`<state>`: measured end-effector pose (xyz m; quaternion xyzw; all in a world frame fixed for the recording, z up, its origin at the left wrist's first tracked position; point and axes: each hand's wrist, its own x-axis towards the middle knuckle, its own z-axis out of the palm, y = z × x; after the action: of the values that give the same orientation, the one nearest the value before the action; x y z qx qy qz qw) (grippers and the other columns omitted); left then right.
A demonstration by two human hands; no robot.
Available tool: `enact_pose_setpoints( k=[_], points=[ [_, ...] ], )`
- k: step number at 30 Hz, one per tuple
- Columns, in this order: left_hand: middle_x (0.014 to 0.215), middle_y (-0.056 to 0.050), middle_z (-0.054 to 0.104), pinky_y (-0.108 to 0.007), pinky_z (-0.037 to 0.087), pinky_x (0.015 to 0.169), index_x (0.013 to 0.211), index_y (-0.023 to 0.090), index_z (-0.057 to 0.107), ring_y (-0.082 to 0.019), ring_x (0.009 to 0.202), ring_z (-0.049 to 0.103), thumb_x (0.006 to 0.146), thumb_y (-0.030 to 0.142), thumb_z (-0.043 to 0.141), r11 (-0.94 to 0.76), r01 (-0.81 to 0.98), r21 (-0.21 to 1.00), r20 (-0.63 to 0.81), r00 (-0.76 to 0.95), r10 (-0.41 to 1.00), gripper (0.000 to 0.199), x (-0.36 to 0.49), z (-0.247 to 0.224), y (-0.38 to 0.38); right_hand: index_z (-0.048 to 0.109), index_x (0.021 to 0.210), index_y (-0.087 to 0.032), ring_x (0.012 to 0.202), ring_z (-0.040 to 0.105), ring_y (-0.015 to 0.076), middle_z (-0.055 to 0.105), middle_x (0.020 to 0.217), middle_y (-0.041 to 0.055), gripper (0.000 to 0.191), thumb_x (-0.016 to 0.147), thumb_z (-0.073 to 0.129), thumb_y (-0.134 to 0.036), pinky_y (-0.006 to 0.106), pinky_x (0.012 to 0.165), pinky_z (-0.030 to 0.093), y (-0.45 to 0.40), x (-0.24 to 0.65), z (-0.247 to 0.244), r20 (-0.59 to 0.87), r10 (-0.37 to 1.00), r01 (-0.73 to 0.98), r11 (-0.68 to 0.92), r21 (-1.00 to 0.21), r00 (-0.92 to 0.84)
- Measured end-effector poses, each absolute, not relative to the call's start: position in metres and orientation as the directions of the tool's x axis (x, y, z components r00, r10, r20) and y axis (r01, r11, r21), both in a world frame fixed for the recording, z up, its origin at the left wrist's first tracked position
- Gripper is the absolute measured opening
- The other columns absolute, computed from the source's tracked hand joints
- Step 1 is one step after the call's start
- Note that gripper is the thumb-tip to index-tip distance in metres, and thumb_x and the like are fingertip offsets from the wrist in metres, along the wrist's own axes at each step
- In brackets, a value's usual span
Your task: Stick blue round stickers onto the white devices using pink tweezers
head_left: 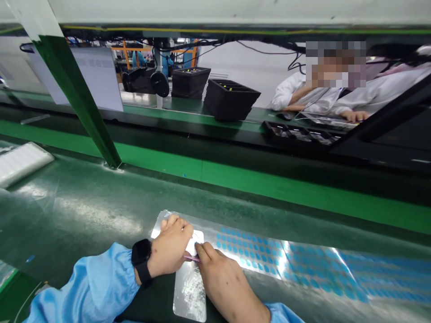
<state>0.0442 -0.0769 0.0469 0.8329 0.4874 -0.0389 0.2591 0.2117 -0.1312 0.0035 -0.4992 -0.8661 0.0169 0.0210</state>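
My left hand (171,246), with a black watch on its wrist, has its fingers curled over a small white piece (198,237). My right hand (224,273) is closed just to the right, its fingertips at the edge of that piece. A thin pink tool (191,258) runs between the two hands, and its rear part is hidden. Under the hands lies a clear, shiny film (190,291). A transparent sheet with rows of blue round stickers (256,251) stretches away to the right.
A green post (81,98) rises from the bench (97,215) at the left. A white pack (23,162) lies at the far left. Behind are black bins (230,101), a black tray (299,134) and a person in white (319,96).
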Motion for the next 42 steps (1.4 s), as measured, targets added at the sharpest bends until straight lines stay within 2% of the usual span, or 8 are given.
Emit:
enact_pose_setpoints(
  k=[8,14,17,22,27,32,37,42],
  points=[
    [0.119,-0.016,0.058,-0.052,0.04,0.097,0.105,0.016,0.052,-0.037,0.12,0.047,0.073,0.026,0.084,-0.354,0.856,0.377,-0.312,0.477,0.821,0.046,0.049,0.049,-0.072,0.068,0.117,-0.015,0.072,0.072,0.0206,0.072,0.093,0.0073,0.033,0.088,0.063,-0.003,0.026,0.062,0.055,-0.131,0.208,0.007,0.014,0.893,0.888,0.45,-0.092,-0.45],
    [0.119,-0.016,0.058,-0.049,0.04,0.098,0.104,0.016,0.054,-0.037,0.121,0.049,0.069,0.025,0.088,-0.311,0.865,0.394,-0.327,0.448,0.832,0.05,0.05,0.048,-0.069,0.068,0.103,-0.017,0.083,0.072,0.0227,0.07,0.095,0.0071,0.023,0.087,0.06,-0.003,0.03,0.071,0.057,-0.121,0.215,0.012,0.047,0.934,0.85,0.341,-0.401,-0.353],
    [0.121,-0.013,0.056,-0.047,0.039,0.1,0.105,0.018,0.052,-0.034,0.12,0.051,0.07,0.021,0.086,-0.299,0.835,0.461,-0.307,0.467,0.829,0.049,0.048,0.047,-0.07,0.067,0.102,-0.016,0.084,0.071,0.022,0.069,0.094,0.0079,0.022,0.089,0.054,-0.004,0.03,0.073,0.056,-0.114,0.219,0.011,0.127,0.937,0.811,0.345,-0.473,-0.324],
    [0.12,-0.008,0.051,-0.038,0.044,0.094,0.102,0.02,0.048,-0.028,0.113,0.054,0.071,0.013,0.081,-0.175,0.798,0.576,-0.362,0.441,0.821,0.046,0.045,0.047,-0.074,0.068,0.096,-0.016,0.075,0.07,0.0216,0.067,0.087,0.0071,0.021,0.091,0.05,-0.006,0.031,0.067,0.054,-0.108,0.221,0.008,0.204,0.919,0.799,0.395,-0.453,-0.338],
    [0.115,-0.005,0.048,-0.039,0.044,0.095,0.095,0.021,0.044,-0.026,0.107,0.053,0.068,0.003,0.076,-0.181,0.744,0.643,-0.31,0.469,0.827,0.046,0.043,0.04,-0.076,0.068,0.091,-0.017,0.071,0.069,0.0211,0.067,0.083,0.0057,0.021,0.09,0.051,-0.005,0.03,0.064,0.052,-0.109,0.22,0.009,0.234,0.91,0.81,0.413,-0.416,-0.344],
    [0.108,-0.002,0.045,-0.036,0.045,0.089,0.086,0.023,0.038,-0.02,0.097,0.05,0.063,-0.002,0.068,-0.199,0.61,0.767,-0.182,0.503,0.845,0.045,0.039,0.027,-0.078,0.068,0.09,-0.018,0.067,0.069,0.0212,0.066,0.082,0.0054,0.024,0.088,0.05,-0.003,0.03,0.06,0.051,-0.113,0.217,0.014,0.293,0.885,0.812,0.454,-0.367,-0.362],
    [0.101,-0.002,0.045,-0.035,0.042,0.088,0.082,0.023,0.036,-0.02,0.097,0.047,0.061,-0.001,0.062,-0.218,0.333,0.917,0.008,0.533,0.846,0.041,0.034,0.02,-0.078,0.064,0.088,-0.019,0.064,0.068,0.02,0.065,0.079,0.004,0.023,0.089,0.047,-0.003,0.029,0.056,0.049,-0.115,0.217,0.02,0.362,0.858,0.795,0.489,-0.359,-0.364],
    [0.1,-0.002,0.048,-0.033,0.04,0.086,0.081,0.022,0.038,-0.019,0.094,0.047,0.064,0.001,0.063,-0.237,0.086,0.968,0.167,0.483,0.859,0.036,0.033,0.014,-0.079,0.055,0.086,-0.021,0.059,0.063,0.0173,0.06,0.077,0.0028,0.025,0.091,0.038,-0.004,0.028,0.052,0.045,-0.118,0.217,0.028,0.44,0.823,0.774,0.527,-0.35,-0.361]
  ],
)
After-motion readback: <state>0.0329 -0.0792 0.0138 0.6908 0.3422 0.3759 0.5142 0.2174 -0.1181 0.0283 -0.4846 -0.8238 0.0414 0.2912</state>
